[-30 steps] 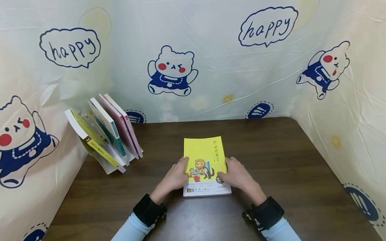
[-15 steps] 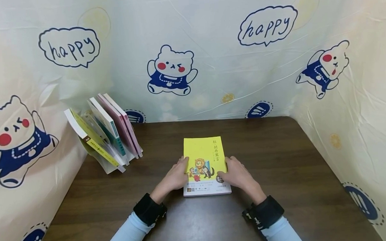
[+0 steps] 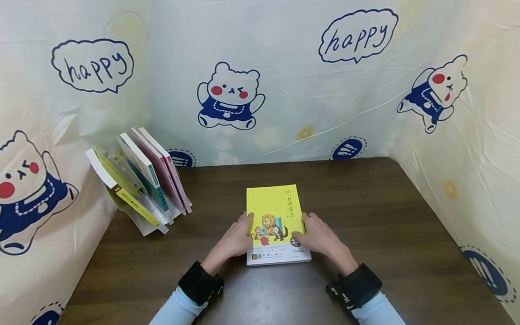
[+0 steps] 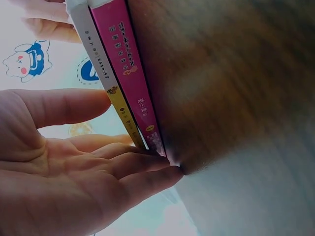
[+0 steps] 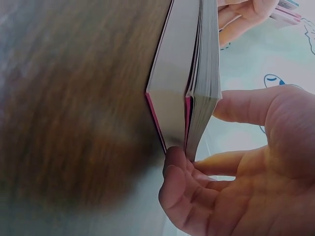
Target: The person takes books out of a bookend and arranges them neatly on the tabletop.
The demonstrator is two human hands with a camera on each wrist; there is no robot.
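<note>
A yellow-and-white paperback book [image 3: 272, 200] with a lion drawing lies flat on a thicker pink book [image 4: 123, 64] at the middle of the table. My left hand [image 3: 234, 237] grips the pair at the spine side, thumb at the yellow book's top edge and fingertips low against the pink spine. From the opposite side my right hand [image 3: 320, 234] holds the page edges. In the right wrist view its thumb touches the upper book [image 5: 209, 54], while its curled fingers [image 5: 174, 182] meet the lower book [image 5: 172, 64] near the tabletop. The pink book is hidden from above.
Several books [image 3: 142, 181] stand leaning to the left in a row at the table's back left. Brown wooden table [image 3: 351, 193] surrounds the two books. A printed curtain [image 3: 283, 85] with bear drawings hangs along the back and both sides.
</note>
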